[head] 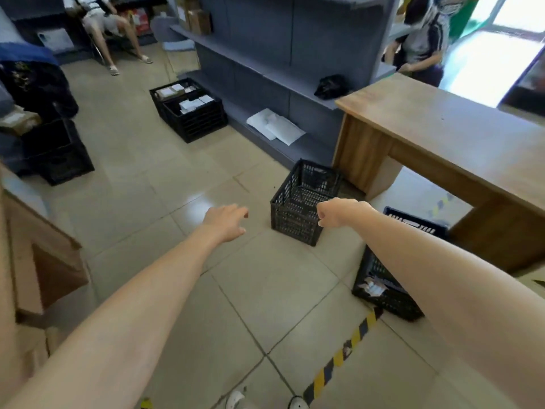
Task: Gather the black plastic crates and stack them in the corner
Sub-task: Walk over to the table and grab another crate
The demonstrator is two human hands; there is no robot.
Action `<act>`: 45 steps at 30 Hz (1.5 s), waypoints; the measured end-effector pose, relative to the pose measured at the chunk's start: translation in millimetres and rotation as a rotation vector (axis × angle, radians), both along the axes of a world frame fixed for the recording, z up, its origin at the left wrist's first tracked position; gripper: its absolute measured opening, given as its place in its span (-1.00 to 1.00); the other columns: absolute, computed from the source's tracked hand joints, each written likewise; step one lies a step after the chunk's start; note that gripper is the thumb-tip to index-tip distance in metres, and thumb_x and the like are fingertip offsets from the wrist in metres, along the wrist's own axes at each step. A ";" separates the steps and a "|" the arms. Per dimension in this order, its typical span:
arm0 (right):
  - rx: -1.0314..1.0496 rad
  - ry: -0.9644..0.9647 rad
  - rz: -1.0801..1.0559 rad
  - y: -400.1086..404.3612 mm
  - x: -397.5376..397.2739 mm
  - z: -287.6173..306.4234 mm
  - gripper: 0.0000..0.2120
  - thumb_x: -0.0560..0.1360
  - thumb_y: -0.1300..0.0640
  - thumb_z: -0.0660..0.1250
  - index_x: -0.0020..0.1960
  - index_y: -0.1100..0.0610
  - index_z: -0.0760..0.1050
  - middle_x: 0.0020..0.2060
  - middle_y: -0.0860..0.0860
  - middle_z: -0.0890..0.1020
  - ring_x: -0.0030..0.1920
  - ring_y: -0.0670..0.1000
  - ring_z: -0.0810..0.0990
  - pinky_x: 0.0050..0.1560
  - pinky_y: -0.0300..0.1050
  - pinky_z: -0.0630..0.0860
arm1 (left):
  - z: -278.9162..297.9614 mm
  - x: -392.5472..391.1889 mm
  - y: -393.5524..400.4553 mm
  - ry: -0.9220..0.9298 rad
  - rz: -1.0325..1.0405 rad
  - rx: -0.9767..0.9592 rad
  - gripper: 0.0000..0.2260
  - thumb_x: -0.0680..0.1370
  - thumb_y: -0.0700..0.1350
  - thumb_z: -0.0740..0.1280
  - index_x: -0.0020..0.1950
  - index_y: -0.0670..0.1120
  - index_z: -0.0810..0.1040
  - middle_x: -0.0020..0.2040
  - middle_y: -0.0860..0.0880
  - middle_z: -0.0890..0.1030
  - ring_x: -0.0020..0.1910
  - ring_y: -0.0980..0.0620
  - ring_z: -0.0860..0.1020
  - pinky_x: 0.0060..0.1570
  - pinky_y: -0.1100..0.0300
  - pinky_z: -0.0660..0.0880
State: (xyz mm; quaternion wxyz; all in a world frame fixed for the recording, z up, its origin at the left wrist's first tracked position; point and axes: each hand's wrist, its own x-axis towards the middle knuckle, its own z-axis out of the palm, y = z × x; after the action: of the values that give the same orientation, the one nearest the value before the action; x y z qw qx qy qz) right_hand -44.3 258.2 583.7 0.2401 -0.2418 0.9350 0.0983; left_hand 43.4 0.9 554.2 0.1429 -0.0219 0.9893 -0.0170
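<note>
one wide-angle view from head height looks forward and steeply down over a tiled floor (pixel 141 178). both bare forearms reach in from the bottom edge, close to the lens. an empty black crate (pixel 300 208) sits mid-frame, a wooden desk (pixel 460 137) at right, grey shelving (pixel 265 54) farther off. edges bow outward.
</note>
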 end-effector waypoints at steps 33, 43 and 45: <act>-0.035 -0.144 -0.412 66.7 -407.5 -80.2 -0.66 0.61 0.01 0.19 0.29 0.16 0.49 0.03 0.08 0.54 0.15 0.18 0.54 0.15 0.04 0.47 | -62.5 -490.8 70.0 -0.077 -0.374 -0.022 -0.71 0.59 0.03 0.22 0.27 -0.02 0.46 0.20 -0.10 0.54 0.18 -0.17 0.52 0.01 0.02 0.40; -0.174 -0.134 -0.396 76.6 -556.3 -93.2 -0.71 0.59 -0.05 0.22 0.17 0.08 0.53 -0.12 0.01 0.54 -0.08 0.10 0.54 -0.05 -0.02 0.50 | -77.2 -617.4 81.2 -0.101 -0.237 0.087 -0.69 0.58 0.03 0.22 0.30 -0.01 0.46 0.22 -0.08 0.53 0.21 -0.15 0.50 -0.08 0.06 0.33; -0.167 -0.169 -0.383 67.0 -564.7 -109.0 -0.71 0.59 -0.04 0.21 0.22 0.08 0.52 -0.08 0.02 0.55 -0.04 0.10 0.56 0.00 0.00 0.52 | -91.4 -629.4 69.5 -0.141 -0.218 0.078 -0.70 0.59 0.02 0.22 0.30 -0.01 0.45 0.22 -0.09 0.53 0.21 -0.15 0.50 -0.06 0.06 0.34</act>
State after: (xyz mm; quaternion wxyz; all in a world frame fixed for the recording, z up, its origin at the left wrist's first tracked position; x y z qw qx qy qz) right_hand -609.0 325.2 474.7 0.3108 -0.0863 0.9454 -0.0473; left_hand -586.0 70.3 462.8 0.2101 0.0926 0.9733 0.0048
